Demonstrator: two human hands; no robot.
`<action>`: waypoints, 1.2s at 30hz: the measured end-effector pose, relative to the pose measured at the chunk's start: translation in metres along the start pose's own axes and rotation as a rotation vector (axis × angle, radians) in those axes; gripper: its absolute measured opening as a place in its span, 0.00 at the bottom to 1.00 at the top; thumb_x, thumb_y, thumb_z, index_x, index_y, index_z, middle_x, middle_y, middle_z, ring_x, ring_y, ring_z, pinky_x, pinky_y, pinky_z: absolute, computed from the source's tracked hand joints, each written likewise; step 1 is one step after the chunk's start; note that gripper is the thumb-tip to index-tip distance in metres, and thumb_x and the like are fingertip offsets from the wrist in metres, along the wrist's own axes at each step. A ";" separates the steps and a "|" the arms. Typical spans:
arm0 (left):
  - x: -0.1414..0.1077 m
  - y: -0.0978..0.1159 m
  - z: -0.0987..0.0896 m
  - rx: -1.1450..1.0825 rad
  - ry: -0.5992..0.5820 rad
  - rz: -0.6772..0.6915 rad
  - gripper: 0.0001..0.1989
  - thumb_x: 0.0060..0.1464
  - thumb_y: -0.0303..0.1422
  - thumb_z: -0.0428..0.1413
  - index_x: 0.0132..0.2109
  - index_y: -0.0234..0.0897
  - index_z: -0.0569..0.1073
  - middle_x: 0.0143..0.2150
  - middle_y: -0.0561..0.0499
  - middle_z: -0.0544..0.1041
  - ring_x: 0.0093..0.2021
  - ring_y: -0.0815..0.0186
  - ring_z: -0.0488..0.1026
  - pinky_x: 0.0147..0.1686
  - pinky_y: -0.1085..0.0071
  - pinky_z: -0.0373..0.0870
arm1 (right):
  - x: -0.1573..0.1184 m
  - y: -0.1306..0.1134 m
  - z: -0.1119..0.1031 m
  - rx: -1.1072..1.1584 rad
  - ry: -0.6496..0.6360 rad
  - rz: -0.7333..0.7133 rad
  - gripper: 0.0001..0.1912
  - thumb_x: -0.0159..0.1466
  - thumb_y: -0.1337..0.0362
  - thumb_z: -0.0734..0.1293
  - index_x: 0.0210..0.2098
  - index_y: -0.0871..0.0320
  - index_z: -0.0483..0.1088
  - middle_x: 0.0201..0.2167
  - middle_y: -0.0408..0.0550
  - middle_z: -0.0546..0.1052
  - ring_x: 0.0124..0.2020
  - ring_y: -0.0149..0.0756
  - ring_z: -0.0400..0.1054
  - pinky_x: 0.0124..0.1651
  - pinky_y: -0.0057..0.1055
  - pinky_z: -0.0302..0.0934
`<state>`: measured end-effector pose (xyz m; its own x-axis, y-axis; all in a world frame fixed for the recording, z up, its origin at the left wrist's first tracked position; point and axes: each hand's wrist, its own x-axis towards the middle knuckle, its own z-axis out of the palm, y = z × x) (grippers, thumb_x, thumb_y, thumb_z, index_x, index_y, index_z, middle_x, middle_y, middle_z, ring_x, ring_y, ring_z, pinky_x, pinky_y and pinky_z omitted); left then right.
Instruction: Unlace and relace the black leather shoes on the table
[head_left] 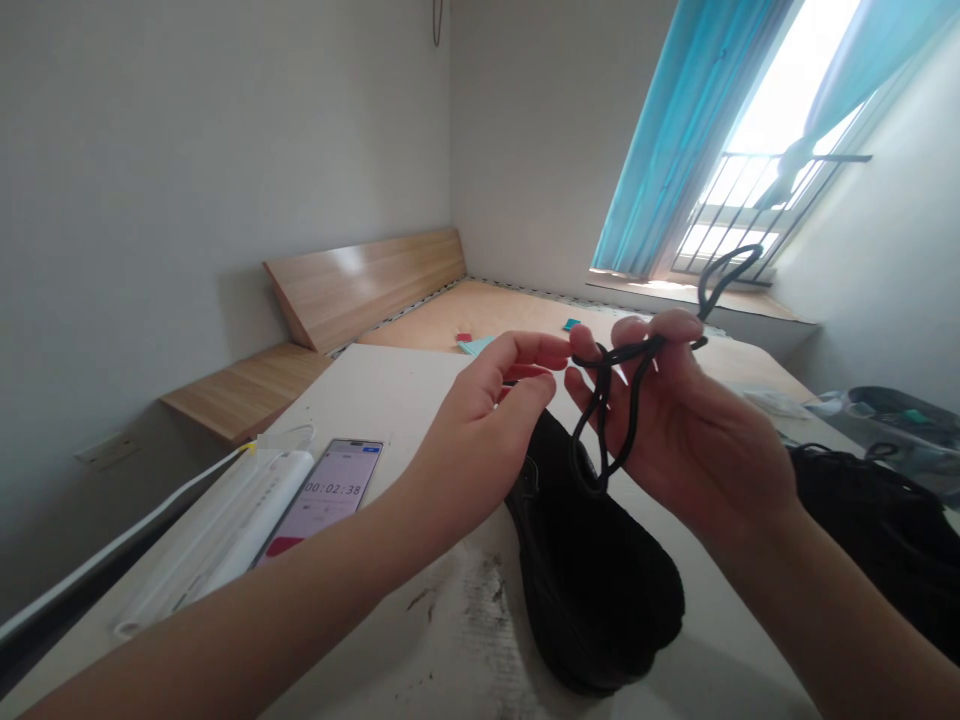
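With your right hand (712,450) you pinch the looped lace (634,402) between thumb and fingers, while your left hand (487,415), fingers parted, is at the loop's left end, and the shoe (600,580) lies below the fingers, heel toward you, long axis running away.

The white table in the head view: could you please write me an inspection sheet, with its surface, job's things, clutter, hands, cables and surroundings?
Surface: white table, dark marks beside the shoe.
Job's things: black shoe, heel toward the camera; black lace, raised in loops.
Clutter: phone showing 00:02:38; another dark shoe, far right.
Hands: right hand pinches the lace; left hand close by, its grip unclear.
Cables: white cable, left side.
Surroundings: wooden headboard, blue curtain, barred window.
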<state>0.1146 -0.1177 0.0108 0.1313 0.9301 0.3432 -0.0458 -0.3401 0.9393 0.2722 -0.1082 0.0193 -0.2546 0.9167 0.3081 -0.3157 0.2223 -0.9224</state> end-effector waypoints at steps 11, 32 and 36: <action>0.001 -0.004 0.001 -0.034 0.056 0.067 0.11 0.56 0.27 0.49 0.47 0.38 0.69 0.45 0.51 0.74 0.48 0.65 0.70 0.50 0.67 0.66 | 0.003 0.012 0.003 -0.120 0.034 -0.017 0.10 0.69 0.56 0.52 0.40 0.44 0.63 0.49 0.37 0.72 0.53 0.36 0.67 0.46 0.38 0.66; 0.001 -0.008 -0.013 0.860 -0.478 -0.064 0.17 0.57 0.29 0.43 0.47 0.42 0.74 0.43 0.50 0.78 0.44 0.59 0.73 0.44 0.61 0.67 | -0.030 -0.002 -0.004 -1.538 -0.646 -0.004 0.12 0.63 0.71 0.59 0.35 0.52 0.73 0.36 0.42 0.79 0.42 0.37 0.73 0.67 0.51 0.40; 0.000 -0.010 -0.009 1.019 -0.567 0.097 0.17 0.56 0.28 0.45 0.44 0.44 0.77 0.41 0.51 0.79 0.46 0.58 0.71 0.48 0.58 0.64 | -0.023 -0.010 -0.002 -1.458 -0.670 -0.020 0.12 0.59 0.74 0.59 0.31 0.52 0.70 0.26 0.35 0.76 0.31 0.30 0.72 0.69 0.47 0.38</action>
<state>0.1065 -0.1129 0.0013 0.6053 0.7867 0.1215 0.7017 -0.5994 0.3852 0.2829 -0.1313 0.0206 -0.7207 0.6932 0.0021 0.6758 0.7032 -0.2208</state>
